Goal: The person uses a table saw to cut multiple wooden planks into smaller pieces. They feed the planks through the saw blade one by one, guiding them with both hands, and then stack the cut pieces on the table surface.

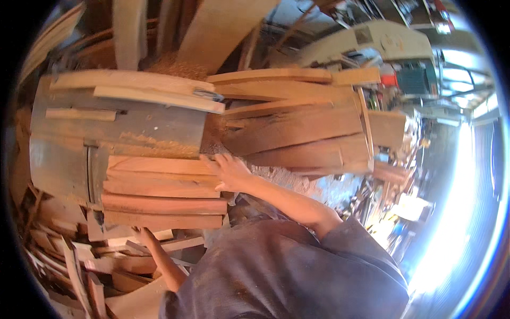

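Several reddish wooden boards (164, 187) lie side by side on the metal machine table (58, 154), close to my body. My right hand (229, 171) rests at their right ends, its fingers spread and touching the upper boards. My left hand (141, 233) is at the near edge of the lowest board, toward its left end. The left fingers are small and partly hidden against that edge, so their grip is unclear. Beyond the boards, sawdust (159, 142) is scattered across the table, and a long pale strip of wood (159, 99) lies along its far side.
Wide brown planks (297, 125) are stacked to the right of the table. Offcuts (127, 265) are heaped at the lower left. Large boards (223, 32) lean at the back. A pale machine housing (372, 42) stands at the far right.
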A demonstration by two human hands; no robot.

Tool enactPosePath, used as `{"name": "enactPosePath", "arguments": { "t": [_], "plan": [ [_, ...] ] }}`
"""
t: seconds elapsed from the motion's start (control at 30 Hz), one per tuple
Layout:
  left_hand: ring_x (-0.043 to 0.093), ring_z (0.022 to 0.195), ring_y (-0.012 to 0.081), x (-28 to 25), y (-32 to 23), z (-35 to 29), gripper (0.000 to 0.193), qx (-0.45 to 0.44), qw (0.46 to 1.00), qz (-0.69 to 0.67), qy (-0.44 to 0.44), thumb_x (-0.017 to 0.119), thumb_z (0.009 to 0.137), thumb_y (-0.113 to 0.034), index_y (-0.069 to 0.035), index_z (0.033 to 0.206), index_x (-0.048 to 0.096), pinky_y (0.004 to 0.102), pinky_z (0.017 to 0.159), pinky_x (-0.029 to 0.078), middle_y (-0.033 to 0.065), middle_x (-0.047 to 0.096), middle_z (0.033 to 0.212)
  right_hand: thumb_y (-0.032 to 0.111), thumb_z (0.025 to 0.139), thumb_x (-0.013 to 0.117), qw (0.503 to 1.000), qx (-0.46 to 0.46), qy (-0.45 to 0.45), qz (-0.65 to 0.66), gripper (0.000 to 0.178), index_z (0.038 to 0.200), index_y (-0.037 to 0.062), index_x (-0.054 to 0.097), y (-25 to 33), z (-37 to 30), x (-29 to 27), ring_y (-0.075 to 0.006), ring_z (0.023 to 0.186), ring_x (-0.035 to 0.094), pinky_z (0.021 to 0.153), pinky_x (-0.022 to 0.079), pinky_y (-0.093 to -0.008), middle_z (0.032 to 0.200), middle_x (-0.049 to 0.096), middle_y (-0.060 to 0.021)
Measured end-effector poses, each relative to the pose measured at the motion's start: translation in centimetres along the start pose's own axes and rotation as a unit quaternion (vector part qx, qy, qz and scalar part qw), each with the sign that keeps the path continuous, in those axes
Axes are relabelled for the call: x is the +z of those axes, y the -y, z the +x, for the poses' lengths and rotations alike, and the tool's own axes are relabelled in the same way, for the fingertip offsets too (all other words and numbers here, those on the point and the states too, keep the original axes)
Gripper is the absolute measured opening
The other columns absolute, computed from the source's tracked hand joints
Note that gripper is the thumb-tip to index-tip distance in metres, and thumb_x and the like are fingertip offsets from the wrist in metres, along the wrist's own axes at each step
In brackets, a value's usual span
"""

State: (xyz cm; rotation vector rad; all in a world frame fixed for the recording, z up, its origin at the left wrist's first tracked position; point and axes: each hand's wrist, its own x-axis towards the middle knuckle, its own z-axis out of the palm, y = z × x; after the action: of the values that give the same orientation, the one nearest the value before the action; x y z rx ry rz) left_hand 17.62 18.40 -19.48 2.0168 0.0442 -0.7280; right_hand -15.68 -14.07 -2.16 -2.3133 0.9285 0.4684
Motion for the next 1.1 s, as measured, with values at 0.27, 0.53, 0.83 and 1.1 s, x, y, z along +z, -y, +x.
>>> {"name": "enactPosePath", "arguments": {
  "t": [0.27, 0.53, 0.83, 1.1],
  "plan": [
    [0.052, 0.13, 0.0354, 9.9, -17.9, -17.7, 0.063, 0.272, 0.954, 0.118, 0.038, 0.061, 0.104, -0.023, 0.014, 0.149, 0.038, 0.0407, 0.109, 0.043, 0.0286, 0.046, 0.149, 0.046, 0.071, 0.089, 0.987, -0.069, -0.092, -0.109, 0.118, 0.165, 0.0207, 0.022, -0.6, -2.8, 2.8, -0.0427, 0.13, 0.047, 0.1, 0.045, -0.0572, 0.151, 0.038, -0.0272],
    [0.039, 0.146, 0.0399, 20.3, -13.2, -11.2, 0.082, 0.223, 0.92, 0.298, 0.126, 0.068, 0.097, -0.034, 0.009, 0.156, 0.031, 0.0457, 0.12, 0.034, 0.0309, 0.034, 0.16, 0.027, 0.072, 0.088, 0.987, -0.023, -0.157, -0.023, 0.095, 0.154, 0.0198, 0.042, -5.0, -0.5, 6.2, -0.0371, 0.11, 0.065, 0.085, 0.055, -0.0463, 0.124, 0.064, -0.0199],
    [0.036, 0.137, 0.0584, 23.7, -18.0, -16.0, 0.063, 0.196, 0.915, 0.345, -0.07, 0.06, 0.098, -0.034, 0.006, 0.143, 0.043, 0.0625, 0.111, 0.037, 0.0455, 0.04, 0.143, 0.033, 0.068, 0.077, 0.993, 0.062, -0.067, 0.075, 0.105, 0.16, 0.0157, 0.029, -9.6, -16.8, 1.2, -0.0384, 0.113, 0.065, 0.092, 0.055, -0.0462, 0.125, 0.063, -0.0208],
    [0.038, 0.136, 0.0589, 23.4, -16.9, -10.9, 0.067, 0.23, 0.805, 0.536, -0.107, 0.065, 0.092, -0.031, 0.003, 0.146, 0.043, 0.062, 0.113, 0.036, 0.0431, 0.039, 0.146, 0.041, 0.064, 0.083, 0.975, 0.072, -0.162, 0.135, 0.111, 0.159, 0.017, 0.031, -19.0, -34.0, 6.3, -0.0435, 0.104, 0.067, 0.09, 0.056, -0.0491, 0.124, 0.063, -0.0228]
  ]
}}
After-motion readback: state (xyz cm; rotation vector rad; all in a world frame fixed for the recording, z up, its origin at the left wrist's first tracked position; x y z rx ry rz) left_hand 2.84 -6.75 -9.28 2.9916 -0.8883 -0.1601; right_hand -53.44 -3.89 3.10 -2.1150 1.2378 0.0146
